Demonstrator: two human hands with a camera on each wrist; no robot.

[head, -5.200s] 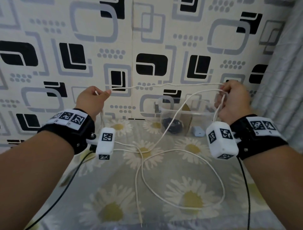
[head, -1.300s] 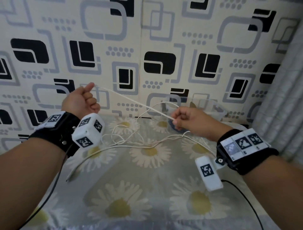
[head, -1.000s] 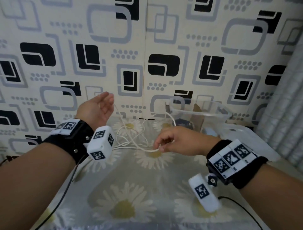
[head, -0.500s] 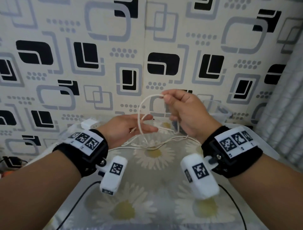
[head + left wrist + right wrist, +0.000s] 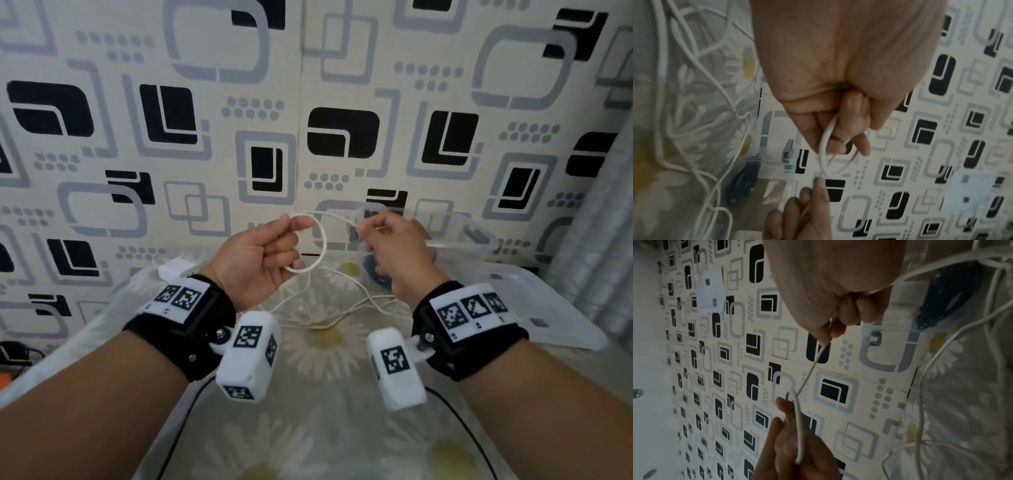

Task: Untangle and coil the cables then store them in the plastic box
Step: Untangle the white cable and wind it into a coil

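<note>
Head view: both hands, left (image 5: 260,255) & right (image 5: 397,246), pinch white cable (image 5: 320,240); plastic box (image 5: 472,233) behind.

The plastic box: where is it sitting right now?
In the head view the plastic box stands at the back of the table against the patterned wall, right of centre, partly hidden behind the right hand. A dark cable lies inside.

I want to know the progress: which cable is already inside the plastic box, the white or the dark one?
The dark cable, coiled inside the plastic box. The white cable is outside, held in both hands.
</note>
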